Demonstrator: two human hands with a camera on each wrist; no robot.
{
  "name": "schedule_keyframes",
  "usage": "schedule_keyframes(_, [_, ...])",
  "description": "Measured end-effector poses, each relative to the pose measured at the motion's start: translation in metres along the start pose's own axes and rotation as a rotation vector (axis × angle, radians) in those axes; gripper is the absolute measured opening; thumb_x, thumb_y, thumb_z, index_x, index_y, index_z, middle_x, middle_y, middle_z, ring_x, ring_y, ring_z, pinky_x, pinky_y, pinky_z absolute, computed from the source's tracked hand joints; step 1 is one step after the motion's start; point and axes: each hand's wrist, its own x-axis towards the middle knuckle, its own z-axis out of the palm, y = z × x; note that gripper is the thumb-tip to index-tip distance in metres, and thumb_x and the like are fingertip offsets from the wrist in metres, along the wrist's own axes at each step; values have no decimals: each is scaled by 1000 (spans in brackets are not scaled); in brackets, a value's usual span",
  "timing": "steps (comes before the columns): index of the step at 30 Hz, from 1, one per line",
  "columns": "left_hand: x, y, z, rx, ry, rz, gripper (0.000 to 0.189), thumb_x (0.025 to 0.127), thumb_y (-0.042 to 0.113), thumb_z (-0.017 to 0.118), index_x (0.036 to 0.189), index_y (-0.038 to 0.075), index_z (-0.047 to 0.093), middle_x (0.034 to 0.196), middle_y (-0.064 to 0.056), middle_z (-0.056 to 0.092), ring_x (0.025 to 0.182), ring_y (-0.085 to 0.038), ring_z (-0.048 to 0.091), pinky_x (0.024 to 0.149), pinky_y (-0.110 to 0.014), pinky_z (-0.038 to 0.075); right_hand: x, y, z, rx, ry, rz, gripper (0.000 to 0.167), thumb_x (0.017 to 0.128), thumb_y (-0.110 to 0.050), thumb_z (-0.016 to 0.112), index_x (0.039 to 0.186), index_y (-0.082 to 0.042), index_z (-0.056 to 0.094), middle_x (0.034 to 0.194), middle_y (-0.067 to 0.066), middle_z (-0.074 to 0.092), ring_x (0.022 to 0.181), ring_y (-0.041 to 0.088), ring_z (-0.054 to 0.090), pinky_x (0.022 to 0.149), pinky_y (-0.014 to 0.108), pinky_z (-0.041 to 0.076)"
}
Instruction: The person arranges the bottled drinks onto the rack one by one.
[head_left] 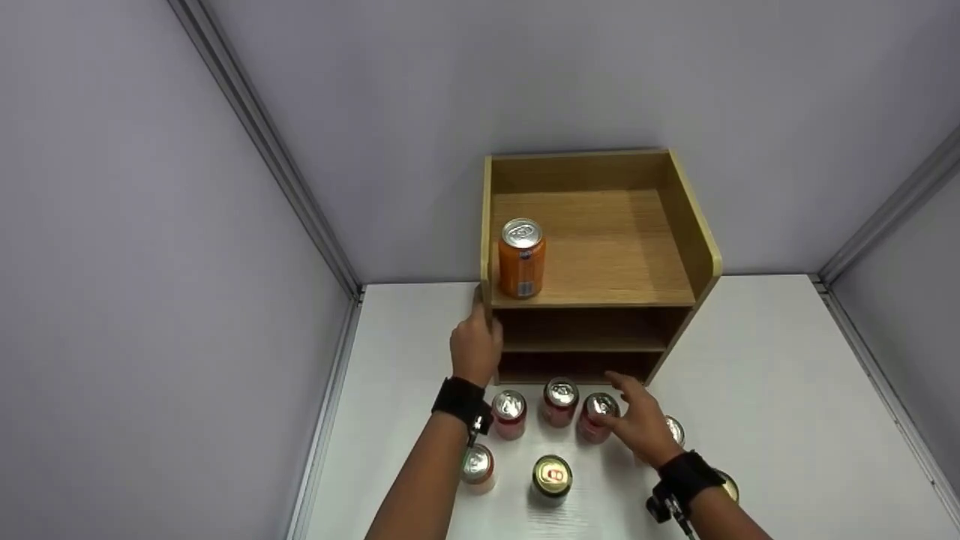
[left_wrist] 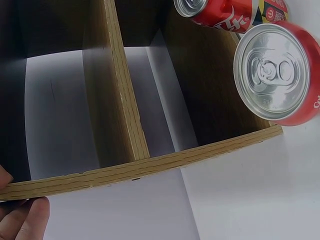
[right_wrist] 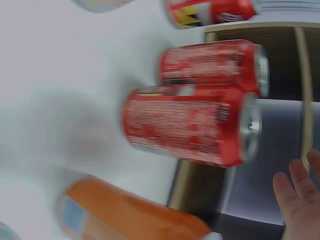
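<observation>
My left hand [head_left: 477,346] grips the left side panel of a small wooden shelf [head_left: 592,247]; the left wrist view shows the thumb on the inner face and fingers [left_wrist: 32,220] outside. An orange can [head_left: 521,262] stands upright on the shelf's top, at the front left. My right hand [head_left: 641,424], its fingers [right_wrist: 299,180] spread, hovers beside a red cola can [head_left: 595,427] and holds nothing. Close by stands another red can [head_left: 559,411]. A third red can [head_left: 509,420] is near my left wrist; the left wrist view shows a red can's silver lid [left_wrist: 272,72].
A dark can with a gold lid [head_left: 552,480] stands in front on the white table [head_left: 787,390]. Another can [head_left: 478,469] is beside my left forearm. My right arm partly hides a silver-lidded can [head_left: 675,430] and a gold-lidded one [head_left: 728,486]. Grey walls [head_left: 375,135] enclose the table.
</observation>
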Motion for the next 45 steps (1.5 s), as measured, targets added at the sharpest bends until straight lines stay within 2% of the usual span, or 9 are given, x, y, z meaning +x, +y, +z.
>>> schedule_keyframes(3, [-1,0,-1,14,-4,7,12,86,8,69,91,2,60,70,-11,65,61,-27,65,53,-40,50,-4,7,7,-34,-7,14,76,70,-11,87,136,2,51,133,22,53,120,41,50,98,55,39])
schedule_keyframes(10, [-3,0,-2,22,-13,-3,12,88,10,67,91,2,60,68,-10,63,59,-26,64,52,-40,49,-9,19,20,-18,-9,89,82,69,-9,87,138,5,47,137,25,49,126,43,44,103,55,32])
schedule_keyframes(18, [-5,4,-2,17,-6,1,14,86,10,68,93,2,59,67,-11,64,58,-28,64,51,-41,49,-15,30,33,-88,-63,211,95,67,-17,87,147,-3,38,140,25,44,129,41,41,105,52,32])
schedule_keyframes(21, [-6,4,-2,4,-7,3,13,86,10,67,94,2,59,67,-11,64,58,-28,64,51,-41,49,-18,35,38,-109,-50,196,94,70,-18,87,148,-4,37,137,27,45,126,43,43,102,54,35])
schedule_keyframes(27, [-7,2,-2,10,8,20,12,86,8,68,91,2,59,67,-11,64,58,-27,64,50,-40,49,-25,43,48,-193,-7,108,86,73,-19,86,144,-3,41,126,28,51,114,44,52,93,53,43])
schedule_keyframes(33, [-9,2,-2,18,-8,4,12,88,10,67,90,2,59,68,-11,64,57,-27,64,49,-40,49,-34,44,48,-229,72,62,83,66,-19,90,136,-2,50,116,21,57,101,39,60,83,50,48])
schedule_keyframes(36, [-10,3,-2,15,-15,-6,12,88,10,67,89,3,59,68,-11,64,57,-27,64,49,-40,49,-38,39,44,-243,90,65,84,62,-20,92,134,-4,53,114,18,59,95,36,62,79,48,49])
schedule_keyframes(39, [-8,4,-1,17,-13,-6,12,87,11,68,88,3,58,67,-11,64,57,-27,64,50,-41,49,-38,29,38,-229,94,59,85,59,-18,91,134,-4,54,111,16,60,96,34,62,80,48,49])
schedule_keyframes(45, [-6,3,-1,18,-7,4,13,87,11,67,90,2,58,67,-12,64,57,-29,64,50,-43,48,-33,4,20,-191,147,-13,82,59,-18,92,131,-5,56,105,10,60,97,29,59,81,48,47])
